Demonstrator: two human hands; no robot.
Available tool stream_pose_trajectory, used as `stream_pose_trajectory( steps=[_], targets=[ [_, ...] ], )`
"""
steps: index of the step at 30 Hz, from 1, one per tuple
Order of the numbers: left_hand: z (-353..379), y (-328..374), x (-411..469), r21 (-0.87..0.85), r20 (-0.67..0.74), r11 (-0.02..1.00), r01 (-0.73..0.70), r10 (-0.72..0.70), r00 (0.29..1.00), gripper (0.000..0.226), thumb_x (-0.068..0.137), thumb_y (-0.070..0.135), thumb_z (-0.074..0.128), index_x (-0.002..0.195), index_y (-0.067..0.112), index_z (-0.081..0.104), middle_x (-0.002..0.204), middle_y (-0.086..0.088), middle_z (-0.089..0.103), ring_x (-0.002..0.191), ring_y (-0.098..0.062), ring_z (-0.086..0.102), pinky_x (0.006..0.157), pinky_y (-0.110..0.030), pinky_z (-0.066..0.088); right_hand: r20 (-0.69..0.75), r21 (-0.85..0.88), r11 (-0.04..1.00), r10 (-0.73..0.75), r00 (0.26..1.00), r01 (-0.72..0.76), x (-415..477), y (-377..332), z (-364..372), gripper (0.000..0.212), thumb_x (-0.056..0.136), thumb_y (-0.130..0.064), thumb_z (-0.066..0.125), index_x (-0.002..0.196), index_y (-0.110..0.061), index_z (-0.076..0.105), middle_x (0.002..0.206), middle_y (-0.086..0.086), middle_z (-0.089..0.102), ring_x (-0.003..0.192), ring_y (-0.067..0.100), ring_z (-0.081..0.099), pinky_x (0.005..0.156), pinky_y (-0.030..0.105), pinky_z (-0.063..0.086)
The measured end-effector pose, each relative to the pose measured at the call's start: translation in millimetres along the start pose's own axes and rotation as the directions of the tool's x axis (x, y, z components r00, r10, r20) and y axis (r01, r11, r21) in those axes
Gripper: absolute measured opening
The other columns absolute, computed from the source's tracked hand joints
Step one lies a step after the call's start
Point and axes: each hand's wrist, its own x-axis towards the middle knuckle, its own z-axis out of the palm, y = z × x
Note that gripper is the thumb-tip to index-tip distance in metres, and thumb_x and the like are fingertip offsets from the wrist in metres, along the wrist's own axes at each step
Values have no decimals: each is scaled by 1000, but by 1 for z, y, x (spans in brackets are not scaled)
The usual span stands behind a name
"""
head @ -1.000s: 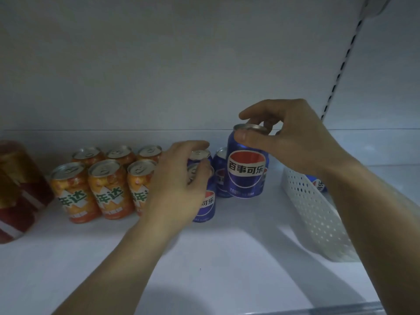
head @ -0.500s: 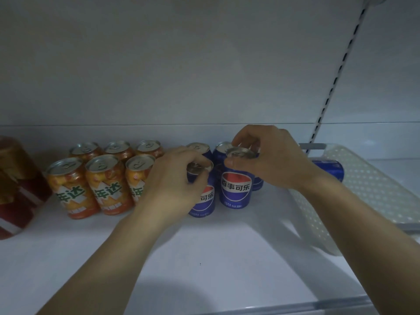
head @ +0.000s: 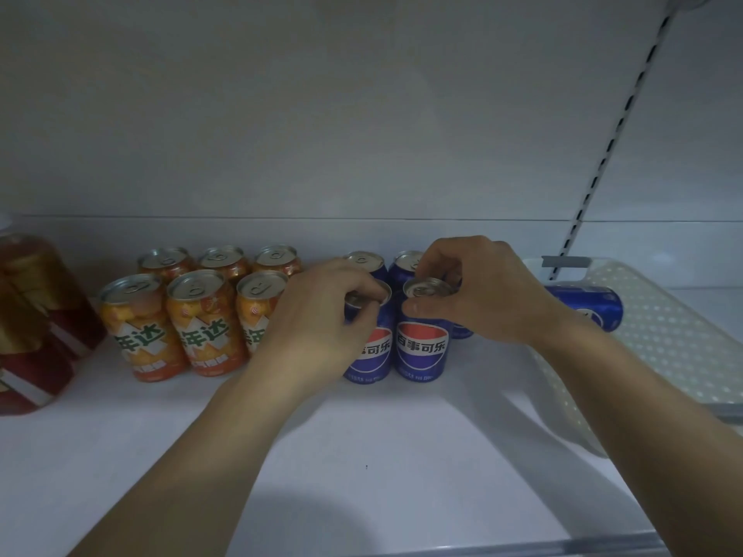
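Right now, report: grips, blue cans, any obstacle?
Left grip pinches left blue can at rim. Right grip holds right blue can, upright on shelf. Orange cans close left.

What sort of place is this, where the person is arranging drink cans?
Probably a shop shelf or stock cabinet: a white shelf with a slotted upright rail, orange soda cans and blue Pepsi cans standing in rows, and a white perforated basket beside them.
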Motion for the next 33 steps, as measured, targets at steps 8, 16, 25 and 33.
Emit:
stream_pose_trajectory(
  steps=[8, 16, 25, 33],
  targets=[
    [-2, 0, 0, 3, 17, 1000, -6, 5, 1000, 26, 87, 5, 71, 105, 22, 78, 106, 14, 69, 92, 3, 60, 76, 0, 44, 36, 6, 1000, -18, 999, 18, 1, 2, -5, 39, 70, -39, 93, 101, -30, 72, 87, -21, 68, 83, -4, 64, 62, 4, 44],
    [-2, -2, 0, -20, 14, 1000, -22, 22, 1000, 27, 85, 4, 74, 105, 21, 78, 106, 12, 70, 87, 8, 60, 81, -2, 46, 76, 34, 999, -10, 997, 7, 1, 3, -6, 40, 70, -32, 93, 104, -31, 71, 99, -15, 72, 91, 3, 67, 72, 16, 50],
    [-1, -1, -1, -10, 23, 1000, -6, 6, 1000, 28, 87, 5, 73, 108, 23, 77, 108, 15, 68, 87, 9, 59, 78, 0, 45, 56, 28, 1000, -3, 998, 2, 3, 2, -9, 36, 74, -41, 90, 104, -33, 71, 97, -19, 71, 88, 0, 67, 72, 16, 50],
    [0, -1, -1, 1, 23, 1000, -13, 13, 1000, 27, 87, 7, 73, 108, 23, 77, 110, 12, 71, 99, 5, 58, 79, 2, 43, -84, -60, 997, 36, 996, -41, 43, -11, -8, 20, 89, -43, 76, 99, -29, 67, 100, -9, 68, 83, -3, 61, 70, 13, 42]
  ],
)
